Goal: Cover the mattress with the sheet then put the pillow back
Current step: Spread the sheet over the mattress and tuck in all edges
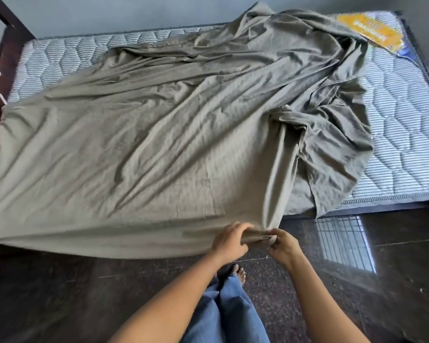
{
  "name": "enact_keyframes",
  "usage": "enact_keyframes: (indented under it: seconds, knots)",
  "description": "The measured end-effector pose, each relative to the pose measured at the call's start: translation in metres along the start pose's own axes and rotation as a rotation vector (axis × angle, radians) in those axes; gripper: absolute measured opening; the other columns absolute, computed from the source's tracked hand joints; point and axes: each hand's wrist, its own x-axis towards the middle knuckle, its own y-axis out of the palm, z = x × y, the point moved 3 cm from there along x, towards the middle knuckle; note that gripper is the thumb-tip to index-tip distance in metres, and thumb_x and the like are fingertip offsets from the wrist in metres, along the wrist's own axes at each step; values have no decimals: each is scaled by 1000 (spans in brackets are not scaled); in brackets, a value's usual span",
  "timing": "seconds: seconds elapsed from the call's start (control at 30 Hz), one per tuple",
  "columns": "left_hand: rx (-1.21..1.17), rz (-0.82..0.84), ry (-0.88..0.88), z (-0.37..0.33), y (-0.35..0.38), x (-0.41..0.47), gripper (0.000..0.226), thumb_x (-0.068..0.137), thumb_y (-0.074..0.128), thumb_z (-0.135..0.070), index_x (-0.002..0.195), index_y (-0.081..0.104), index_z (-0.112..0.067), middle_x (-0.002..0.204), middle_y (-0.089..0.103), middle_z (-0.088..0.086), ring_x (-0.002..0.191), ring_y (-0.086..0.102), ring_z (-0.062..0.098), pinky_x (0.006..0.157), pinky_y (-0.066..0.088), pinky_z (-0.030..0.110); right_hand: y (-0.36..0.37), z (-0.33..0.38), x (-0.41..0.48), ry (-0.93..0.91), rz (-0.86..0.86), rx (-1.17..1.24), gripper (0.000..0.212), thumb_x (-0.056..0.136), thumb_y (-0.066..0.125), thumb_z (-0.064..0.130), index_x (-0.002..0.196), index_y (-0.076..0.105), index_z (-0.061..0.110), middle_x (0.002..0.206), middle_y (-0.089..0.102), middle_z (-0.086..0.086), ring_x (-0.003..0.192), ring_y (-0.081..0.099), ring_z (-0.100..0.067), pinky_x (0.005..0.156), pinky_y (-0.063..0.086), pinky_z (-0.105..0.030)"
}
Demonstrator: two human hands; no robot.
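- Grey-green fabric is seen spread across most of the bed: the sheet [171, 125] is laid over the left and middle parts of the mattress [401, 125], wrinkled, with long creases running towards the near edge.
- At the left end and along the near side, the sheet is draped past the mattress edge and hangs towards the floor [60, 293].
- On the right, the sheet is bunched and folded back on itself in a heap. The right end of the quilted, blue-and-white striped mattress is thereby left uncovered, as is a strip along the far edge.
- A yellow label [372, 30] is seen at the far right corner of the mattress, partly overlapped by the sheet.
- The near hem of the sheet is gathered into a narrow bunch just off the near side of the bed, and it is held there by both hands, which are nearly touching.
- The left hand [229, 241] is closed over the bunch from above, with its fingers curled round the fabric.
- The right hand [284, 246] is set just beside it, with the end of the bunch pinched between thumb and fingertips.
- From this grip a taut fold of fabric is drawn up onto the mattress.
- A dark wooden bed frame [0, 58] is seen at the left end, against a grey wall [109, 13].
- The floor is dark and polished, and a barred window is reflected in it at the right.
- Blue jeans [230, 313] and a bare foot [239, 271] are seen below the hands.
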Motion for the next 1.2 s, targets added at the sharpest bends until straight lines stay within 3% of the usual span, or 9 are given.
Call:
enact_keyframes:
  seconds: [0.23,0.37,0.5,0.73,0.8,0.97,1.1,1.17,1.2]
  knots:
    - [-10,-3,-2,-44,16,22,41,88,58,-20,128,50,-20,124,60,9,111,56,30,86,45,35,18,17,-11,-21,120,107,18,73,40,-3,60,39,9,40,45,-7,40,44,-21,46,33,-27]
    - [-231,177,-91,-48,7,30,18,88,57,-13,104,65,-11,100,65,9,89,56,17,67,37,22,9,62,6,-55,126,424,14,77,47,6,70,39,14,73,51,-7,66,52,-23,81,47,-34]
    - [-233,334,-183,-35,8,40,15,86,56,-13,76,65,-20,85,61,4,81,51,13,70,37,24,-19,123,7,-39,224,596,8,82,51,11,88,48,15,106,51,-5,100,55,-24,105,36,-40]
    - [133,411,-435,-58,66,60,17,86,53,-21,80,65,-10,64,51,-1,69,48,17,63,37,25,-139,206,66,-147,351,690,107,9,86,-5,106,61,33,104,68,-5,100,62,-24,95,44,-42]
    - [269,426,-514,-68,77,63,30,88,56,-35,101,66,-9,90,65,6,85,60,23,77,46,31,-179,227,64,-178,339,658,96,7,84,-7,89,57,32,91,68,-1,82,65,-19,82,52,-35]
    - [484,383,-587,-100,90,69,29,90,51,-26,112,64,-12,116,64,8,102,61,25,79,45,31,-261,268,56,-280,39,286,41,92,32,-15,97,53,20,105,56,-5,60,63,-6,49,49,-16]
    - [307,273,-435,-156,105,94,25,93,45,-20,112,61,-20,123,60,3,109,57,25,91,46,33,-267,272,54,-311,48,108,63,59,59,-18,116,54,9,69,69,-1,47,59,-7,54,49,-25]
    - [116,194,-325,-191,111,112,23,94,47,-21,114,60,-21,124,59,1,111,56,23,94,46,32,-256,266,48,-271,80,82,78,26,67,-2,100,53,18,64,62,-9,34,52,-7,50,42,-23]
    - [22,155,-280,-208,114,121,23,95,48,-20,114,61,-19,125,59,2,112,56,22,95,45,32,-252,262,48,-271,90,55,67,34,67,-9,93,52,20,61,61,-9,32,49,-6,44,39,-19]
